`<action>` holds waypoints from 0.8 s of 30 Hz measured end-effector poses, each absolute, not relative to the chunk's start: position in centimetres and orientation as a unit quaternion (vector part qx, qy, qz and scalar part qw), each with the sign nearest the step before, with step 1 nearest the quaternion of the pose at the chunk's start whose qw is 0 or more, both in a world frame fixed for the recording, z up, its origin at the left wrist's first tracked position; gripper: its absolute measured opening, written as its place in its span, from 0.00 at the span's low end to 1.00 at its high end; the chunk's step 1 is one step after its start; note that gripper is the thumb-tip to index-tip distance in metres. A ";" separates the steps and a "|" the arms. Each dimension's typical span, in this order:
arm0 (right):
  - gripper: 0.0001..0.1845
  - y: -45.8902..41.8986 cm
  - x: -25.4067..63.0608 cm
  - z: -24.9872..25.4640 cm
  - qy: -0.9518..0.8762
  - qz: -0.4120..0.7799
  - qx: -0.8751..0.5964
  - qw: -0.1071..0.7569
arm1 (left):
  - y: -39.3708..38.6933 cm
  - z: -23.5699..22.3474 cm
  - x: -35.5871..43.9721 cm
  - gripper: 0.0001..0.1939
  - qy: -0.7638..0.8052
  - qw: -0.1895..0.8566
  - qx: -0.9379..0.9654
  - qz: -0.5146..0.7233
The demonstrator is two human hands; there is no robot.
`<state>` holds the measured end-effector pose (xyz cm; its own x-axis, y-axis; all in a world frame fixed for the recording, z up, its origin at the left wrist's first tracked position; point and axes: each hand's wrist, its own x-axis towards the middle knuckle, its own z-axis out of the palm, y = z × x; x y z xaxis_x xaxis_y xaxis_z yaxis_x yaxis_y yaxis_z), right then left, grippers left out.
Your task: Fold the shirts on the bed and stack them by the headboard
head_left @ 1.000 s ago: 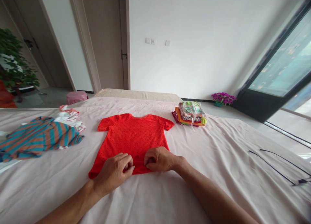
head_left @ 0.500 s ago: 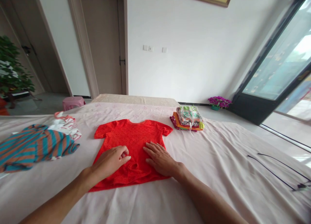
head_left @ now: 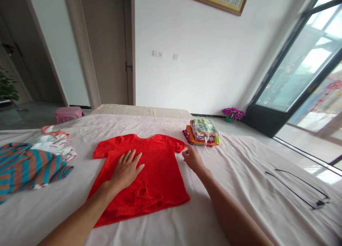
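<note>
A red short-sleeved T-shirt [head_left: 157, 167] lies spread on the pale bed sheet, its neckline away from me and its lower hem rumpled. My left hand [head_left: 127, 169] rests flat on the left half of the shirt's front, fingers spread. At the end of the right sleeve, my right hand [head_left: 193, 158] has its fingers bent together against the cuff, in what looks like a pinch; its fingertips are partly hidden.
Folded clothes [head_left: 204, 132] form a stack beyond my right hand. To the left lie a striped blue-and-brown garment [head_left: 32, 164] and a white-and-red garment [head_left: 55, 141]. Black-framed glasses [head_left: 299, 189] rest on the sheet [head_left: 235, 189] at right. A pink stool [head_left: 68, 113] stands beyond the bed.
My right hand has lifted off the shirt's front and moved out to the right sleeve end. My left hand has uncurled and flattened on the fabric. The view has shifted slightly right.
</note>
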<state>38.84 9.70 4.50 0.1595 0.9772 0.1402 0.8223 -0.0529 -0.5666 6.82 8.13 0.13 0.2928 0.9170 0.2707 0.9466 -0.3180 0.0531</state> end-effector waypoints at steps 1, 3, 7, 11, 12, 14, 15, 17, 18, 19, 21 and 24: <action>0.30 10.6 39.5 4.4 -0.595 0.186 -0.730 0.281 | 8.2 -0.1 6.8 0.30 -0.579 0.062 -0.803 -0.129; 0.35 12.3 40.4 4.2 -0.529 0.266 -0.745 0.306 | 8.4 -0.3 6.7 0.31 -0.579 0.066 -0.802 -0.132; 0.39 14.7 39.9 3.9 -0.472 0.341 -0.726 0.366 | 8.6 -0.4 6.7 0.31 -0.581 0.065 -0.800 -0.132; 0.34 15.9 38.5 4.4 -0.476 0.362 -0.700 0.391 | 8.5 -0.3 6.7 0.30 -0.585 0.064 -0.797 -0.136; 0.33 16.2 38.4 4.7 -0.483 0.349 -0.700 0.393 | 8.5 -0.3 6.7 0.30 -0.585 0.063 -0.797 -0.138; 0.33 16.6 38.7 5.4 -0.512 0.286 -0.709 0.393 | 8.5 -0.3 6.7 0.29 -0.586 0.061 -0.796 -0.140; 0.33 16.8 39.1 5.8 -0.531 0.235 -0.716 0.387 | 8.5 -0.2 6.8 0.29 -0.586 0.060 -0.796 -0.141; 0.32 17.0 40.1 6.4 -0.571 0.128 -0.731 0.351 | 8.5 -0.2 6.8 0.29 -0.585 0.058 -0.796 -0.142; 0.31 17.1 40.6 6.6 -0.586 0.092 -0.738 0.321 | 8.5 -0.2 6.8 0.29 -0.585 0.056 -0.797 -0.144; 0.30 17.1 41.0 6.6 -0.598 0.071 -0.745 0.286 | 8.5 -0.2 6.8 0.29 -0.584 0.054 -0.797 -0.145; 0.30 17.2 41.6 6.7 -0.611 0.066 -0.758 0.220 | 8.6 -0.2 6.8 0.29 -0.583 0.051 -0.797 -0.148; 0.28 17.2 41.6 6.7 -0.604 0.083 -0.774 0.173 | 8.6 -0.3 6.7 0.29 -0.582 0.051 -0.798 -0.148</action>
